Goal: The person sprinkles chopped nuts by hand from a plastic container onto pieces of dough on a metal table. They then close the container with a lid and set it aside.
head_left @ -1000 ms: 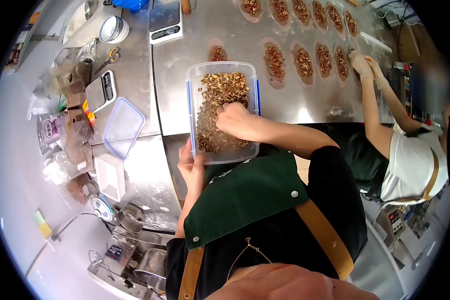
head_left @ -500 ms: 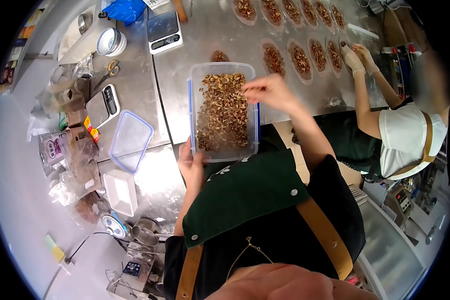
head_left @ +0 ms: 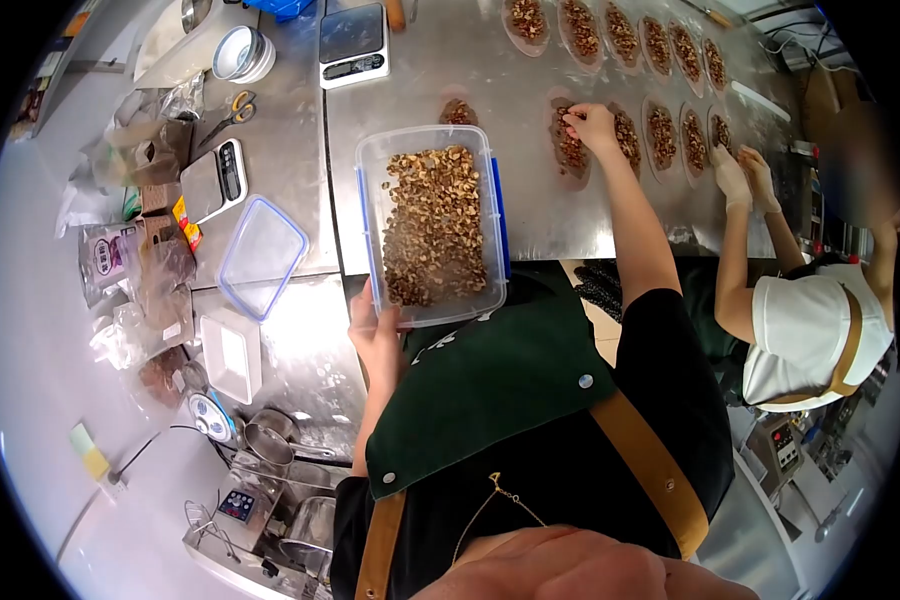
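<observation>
Overhead, left hand [head_left: 375, 335] grips the nut tub [head_left: 432, 222] on the steel counter [head_left: 530, 215]; right hand [head_left: 590, 122] pinches nuts.

Food-prep kitchen, steel counters [head_left: 440, 60], scales [head_left: 354, 44], aprons [head_left: 500, 390]

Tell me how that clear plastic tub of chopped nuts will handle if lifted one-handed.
The tub looks thin-walled, so it may flex. It is well filled, so probably hefty for its size. Lidless and held only at its near corner by the left hand, it could tip and spill loose pieces.
</observation>
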Tool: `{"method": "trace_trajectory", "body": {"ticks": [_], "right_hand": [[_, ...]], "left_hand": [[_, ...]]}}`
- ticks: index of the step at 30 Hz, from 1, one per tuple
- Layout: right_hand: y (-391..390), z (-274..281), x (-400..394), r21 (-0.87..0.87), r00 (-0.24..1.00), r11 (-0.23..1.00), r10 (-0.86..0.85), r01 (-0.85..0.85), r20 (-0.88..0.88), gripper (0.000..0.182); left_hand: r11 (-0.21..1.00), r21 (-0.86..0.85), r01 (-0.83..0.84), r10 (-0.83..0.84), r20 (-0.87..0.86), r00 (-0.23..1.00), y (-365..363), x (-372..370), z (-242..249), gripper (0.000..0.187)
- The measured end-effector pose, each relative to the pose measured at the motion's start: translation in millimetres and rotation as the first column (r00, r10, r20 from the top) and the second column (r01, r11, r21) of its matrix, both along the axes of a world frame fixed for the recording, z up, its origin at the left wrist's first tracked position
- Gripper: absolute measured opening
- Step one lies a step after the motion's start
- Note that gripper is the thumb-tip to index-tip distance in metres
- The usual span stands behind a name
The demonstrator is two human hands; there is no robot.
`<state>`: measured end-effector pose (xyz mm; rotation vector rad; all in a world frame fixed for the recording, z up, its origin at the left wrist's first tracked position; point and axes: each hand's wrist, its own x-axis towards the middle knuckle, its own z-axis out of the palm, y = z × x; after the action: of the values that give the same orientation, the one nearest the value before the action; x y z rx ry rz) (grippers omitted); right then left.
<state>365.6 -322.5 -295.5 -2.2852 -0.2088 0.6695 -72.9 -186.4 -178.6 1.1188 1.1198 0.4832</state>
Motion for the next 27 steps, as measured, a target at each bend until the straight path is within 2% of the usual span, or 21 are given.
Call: {"method": "trace_trajectory", "body": {"ticks": [9,11,18,27], "right_hand": [[-5.9,-22.9,11.2,0.016,0.991,0.993,0.111,-0.113,0.077,0.032],[-10.4,-31.9,15.6,-0.023,0.977,0.988,0.154,-0.152,0.145,0.033],[-12.5,-11.6,6.2,-0.094,0.944,0.973,0.229,-0.212,0.236,0.033],[-25.9,-8.9,-11.1,-0.147,0.948,0.965,0.246,-0.219,0.201,0.028]], "left_hand": [[0.998,0.000,-0.055,0.055,-0.014,0.998,-14.3,4.6,2.7,0.043],[0.998,0.000,-0.059,0.058,-0.017,0.998,-16.8,4.4,3.1,0.043],[0.997,0.010,-0.081,0.081,-0.031,0.996,-22.8,4.9,4.5,0.044],[0.995,0.033,-0.094,0.095,-0.028,0.995,-28.7,7.6,8.3,0.045]]}}
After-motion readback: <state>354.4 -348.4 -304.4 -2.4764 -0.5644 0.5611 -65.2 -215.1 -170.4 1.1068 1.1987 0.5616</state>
